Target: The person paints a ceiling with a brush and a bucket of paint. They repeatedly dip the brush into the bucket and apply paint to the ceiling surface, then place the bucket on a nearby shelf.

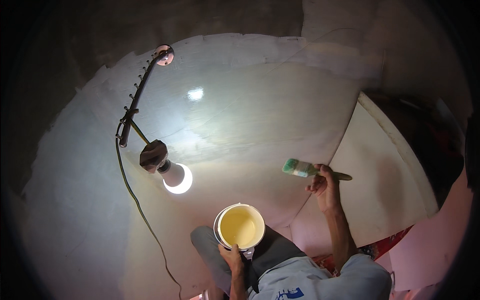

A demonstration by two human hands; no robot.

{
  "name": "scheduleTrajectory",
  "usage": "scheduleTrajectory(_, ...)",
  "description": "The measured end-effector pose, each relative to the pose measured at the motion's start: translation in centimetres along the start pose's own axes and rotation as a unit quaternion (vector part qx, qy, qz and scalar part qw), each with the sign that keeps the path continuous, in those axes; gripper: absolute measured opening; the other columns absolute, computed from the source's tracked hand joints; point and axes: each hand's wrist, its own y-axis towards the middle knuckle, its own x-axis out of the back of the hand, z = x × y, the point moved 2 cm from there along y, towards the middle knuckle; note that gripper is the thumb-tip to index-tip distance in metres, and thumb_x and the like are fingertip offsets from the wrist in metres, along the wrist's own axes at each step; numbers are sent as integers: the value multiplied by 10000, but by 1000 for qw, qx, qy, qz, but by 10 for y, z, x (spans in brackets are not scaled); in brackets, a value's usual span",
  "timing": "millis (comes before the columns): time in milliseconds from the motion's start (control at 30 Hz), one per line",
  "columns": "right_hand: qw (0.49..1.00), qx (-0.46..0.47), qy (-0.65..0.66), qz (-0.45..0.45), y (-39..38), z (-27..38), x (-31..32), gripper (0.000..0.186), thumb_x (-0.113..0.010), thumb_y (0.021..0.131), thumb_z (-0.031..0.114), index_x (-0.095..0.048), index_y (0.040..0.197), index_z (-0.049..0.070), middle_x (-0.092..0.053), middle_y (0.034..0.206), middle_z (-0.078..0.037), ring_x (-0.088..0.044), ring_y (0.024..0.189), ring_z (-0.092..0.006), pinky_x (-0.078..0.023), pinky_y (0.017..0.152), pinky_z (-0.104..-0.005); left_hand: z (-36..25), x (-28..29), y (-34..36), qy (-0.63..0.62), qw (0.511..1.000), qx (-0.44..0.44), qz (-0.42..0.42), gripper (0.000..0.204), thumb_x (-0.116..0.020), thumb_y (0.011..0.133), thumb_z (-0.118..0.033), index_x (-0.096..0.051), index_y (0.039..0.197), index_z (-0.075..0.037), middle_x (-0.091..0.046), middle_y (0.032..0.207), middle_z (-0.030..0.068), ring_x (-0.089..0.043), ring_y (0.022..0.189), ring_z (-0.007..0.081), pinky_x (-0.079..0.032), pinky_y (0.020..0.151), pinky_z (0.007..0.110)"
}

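In my left hand [231, 257] is a small white bucket [260, 220], gripped at its near rim, with the thumb over the edge. Pale yellow liquid [239, 230] lies inside it, and a thin handle hangs round its left side. The bucket is above my bent legs in grey trousers. My right hand [327, 189] is closed round the handle of a flat paintbrush [301, 168]. The green-tinted bristles point left, toward the wall [255, 110], and appear apart from it. Up and to the right of the bucket, the brush is held level.
A lit bulb [178, 179] hangs on a cable [131, 190] from a dark hook rail [140, 90] on the wall, left of the bucket. Beside my right arm stands a large off-white panel [370, 170] with a thick edge. Patterned red cloth [390, 242] shows below it.
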Motion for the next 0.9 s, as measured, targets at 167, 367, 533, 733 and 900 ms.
scheduleTrajectory(167,864,323,-379,-70,-1,121,2,299,-597,965,148,-616,1235,19,-622,917,-69,-644,790,-159,-534,715,-336,-43,-9,-9,-33,998,48,10,313,-585,824,26,-520,1130,37,-609,1054,107,-598,923,169,-483,867,315)
scheduleTrajectory(367,430,529,-727,-83,47,206,78,355,-648,919,15,-625,1253,134,-573,1067,-129,-600,939,-263,-487,775,-354,-37,-12,-3,-78,991,100,47,298,-588,851,15,-494,1131,-17,-604,962,77,-623,688,129,-528,542,255)
scheduleTrajectory(533,363,492,-786,-93,68,212,125,300,-612,926,15,-613,1213,100,-561,1061,-163,-568,993,-308,-466,839,-419,-57,-28,-10,-100,987,103,77,290,-567,871,28,-476,1145,5,-612,1004,118,-677,743,190,-596,567,306)
scheduleTrajectory(733,258,468,-835,-130,72,216,122,269,-597,968,121,-604,1237,115,-581,1071,-150,-578,1027,-304,-470,883,-423,-67,-36,-13,-105,987,86,90,250,-556,879,33,-478,1113,-7,-619,965,102,-651,671,159,-552,518,267)
scheduleTrajectory(900,251,479,-824,-169,76,211,122,277,-628,967,238,-610,1211,106,-602,1051,-116,-606,1003,-277,-480,878,-421,-82,-43,-21,-111,981,121,107,238,-555,883,21,-471,1103,-8,-608,985,108,-665,727,180,-601,596,320)
